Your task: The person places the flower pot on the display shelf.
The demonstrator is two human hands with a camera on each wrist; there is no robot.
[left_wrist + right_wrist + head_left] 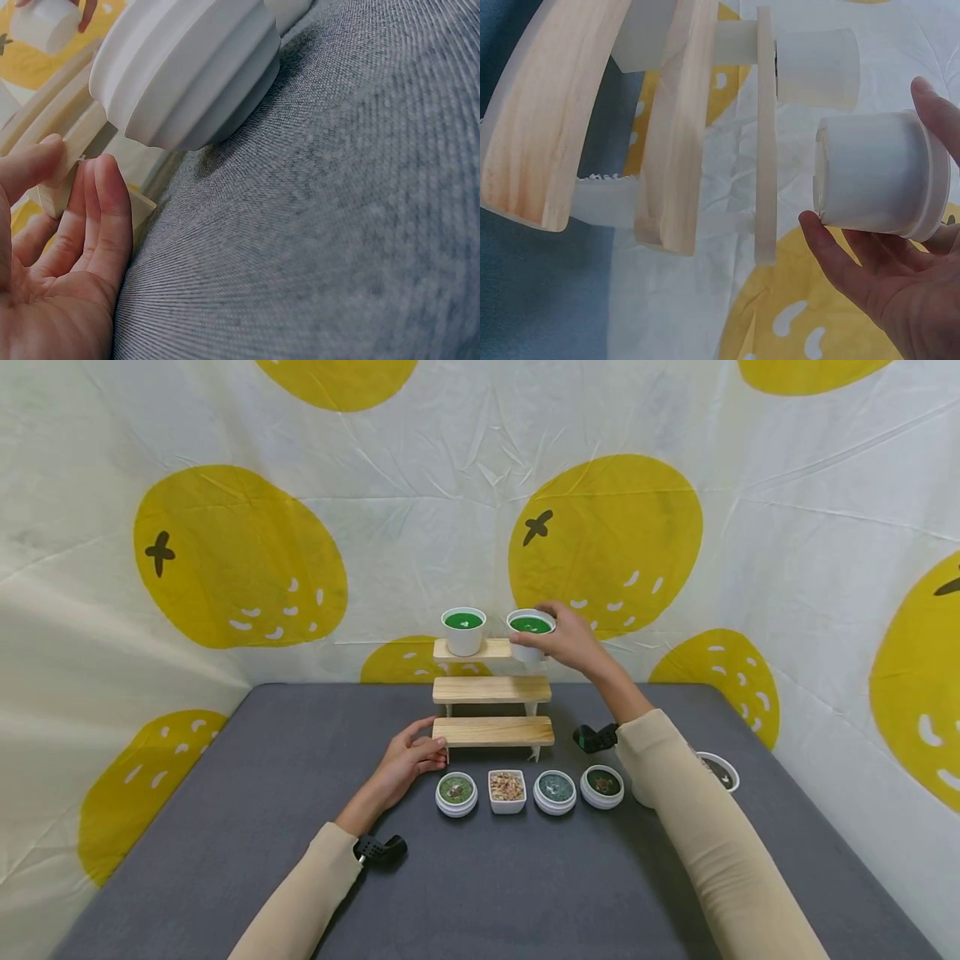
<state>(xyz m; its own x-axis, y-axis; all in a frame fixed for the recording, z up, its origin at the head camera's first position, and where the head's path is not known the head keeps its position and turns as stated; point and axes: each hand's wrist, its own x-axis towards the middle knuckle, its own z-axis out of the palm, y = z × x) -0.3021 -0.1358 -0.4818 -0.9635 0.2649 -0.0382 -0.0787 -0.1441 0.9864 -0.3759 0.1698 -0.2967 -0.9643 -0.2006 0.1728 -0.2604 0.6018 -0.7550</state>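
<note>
A three-tier wooden shelf stand point(492, 690) with pale supports stands at the table's far side. At the left end of its lowest board, my left hand point(405, 760) pinches the edge, thumb above and fingers beneath. My right hand point(573, 639) holds a white cup with green contents point(531, 625) by its side, at the right of the top board. In the right wrist view this cup point(877, 172) is held apart from the top board, its base toward the wood. Another white cup with green contents point(463, 635) sits on the top board's left part.
In front of the stand, small white bowls form a row: one with green bits point(456, 793), a square one with chopped nuts point(507, 793), one blue-grey point(555, 793), one dark green point(602, 787). Behind my right sleeve, another white container point(723, 772) is partly hidden. A fruit-patterned cloth point(427, 527) hangs behind.
</note>
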